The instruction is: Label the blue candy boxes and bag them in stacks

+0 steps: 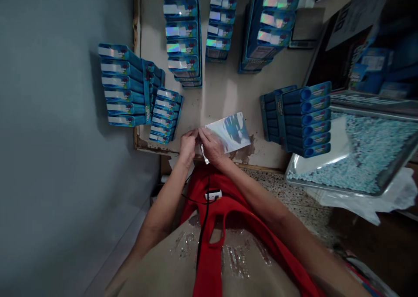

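Observation:
A shiny silver sheet, with glossy iridescent patches that look like stickers, lies over the front edge of the table. My right hand rests on its left end and grips it, fingertips pointing toward my left hand. Right beside it, my left hand is closed in a pinch at the sheet's left edge. What sits between those left fingertips is too small to make out. Close by on the left stands a block of blue boxes with pale strips on their ends.
Taller blue box stacks line the back of the table. More blue boxes lean at the left wall, and others with round openings stand right. A metal tray of small pale-blue pieces is at far right.

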A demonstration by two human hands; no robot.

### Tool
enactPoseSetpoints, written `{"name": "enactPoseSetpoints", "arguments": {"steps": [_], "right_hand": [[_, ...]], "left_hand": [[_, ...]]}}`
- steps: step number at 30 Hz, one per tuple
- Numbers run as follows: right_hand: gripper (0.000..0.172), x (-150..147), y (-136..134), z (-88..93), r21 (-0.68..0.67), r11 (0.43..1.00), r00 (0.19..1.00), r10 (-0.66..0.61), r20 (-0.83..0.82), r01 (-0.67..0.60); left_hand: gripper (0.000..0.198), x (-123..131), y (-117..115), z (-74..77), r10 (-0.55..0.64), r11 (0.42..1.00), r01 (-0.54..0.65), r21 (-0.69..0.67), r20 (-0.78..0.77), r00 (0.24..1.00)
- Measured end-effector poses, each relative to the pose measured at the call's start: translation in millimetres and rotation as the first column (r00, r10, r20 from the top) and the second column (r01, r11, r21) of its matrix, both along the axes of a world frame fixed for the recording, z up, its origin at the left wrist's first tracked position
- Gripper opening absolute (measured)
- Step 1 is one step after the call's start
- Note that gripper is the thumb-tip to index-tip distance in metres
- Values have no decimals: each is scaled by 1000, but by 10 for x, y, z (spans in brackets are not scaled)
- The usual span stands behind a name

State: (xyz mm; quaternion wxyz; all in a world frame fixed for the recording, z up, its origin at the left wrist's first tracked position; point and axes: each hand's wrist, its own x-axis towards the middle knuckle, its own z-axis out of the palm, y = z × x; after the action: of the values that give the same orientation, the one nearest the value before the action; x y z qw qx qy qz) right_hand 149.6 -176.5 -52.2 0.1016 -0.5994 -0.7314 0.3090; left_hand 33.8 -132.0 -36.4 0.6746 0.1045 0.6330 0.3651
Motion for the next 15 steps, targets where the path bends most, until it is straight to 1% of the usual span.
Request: {"name": "enactPoseSetpoints", "arguments": {"steps": [4,7,10,12,15], "right_hand": [[50,13,-2,6,-17,999,999,44,25,-44],[46,5,50,89,-2,998,995,64,75,-64],[42,-9,126,239,-21,998,986,53,158,-51],[38,-3,164,357,-18,999,979,52,199,-50],[31,69,153,557,-10,999,980,43,196,-42]], "left_hand": [[37,-62,3,-1,20,999,-18,-45,40,999],[40,-136,-3,-1,-16,999,16,-40,23,1000],[39,-201,-1,-23,-58,998,58,-31,-5,998],[35,-229,24,-65,-70,997,69,-31,-32,997],[30,-260,112,-158,-108,994,107,-13,-95,990]]}}
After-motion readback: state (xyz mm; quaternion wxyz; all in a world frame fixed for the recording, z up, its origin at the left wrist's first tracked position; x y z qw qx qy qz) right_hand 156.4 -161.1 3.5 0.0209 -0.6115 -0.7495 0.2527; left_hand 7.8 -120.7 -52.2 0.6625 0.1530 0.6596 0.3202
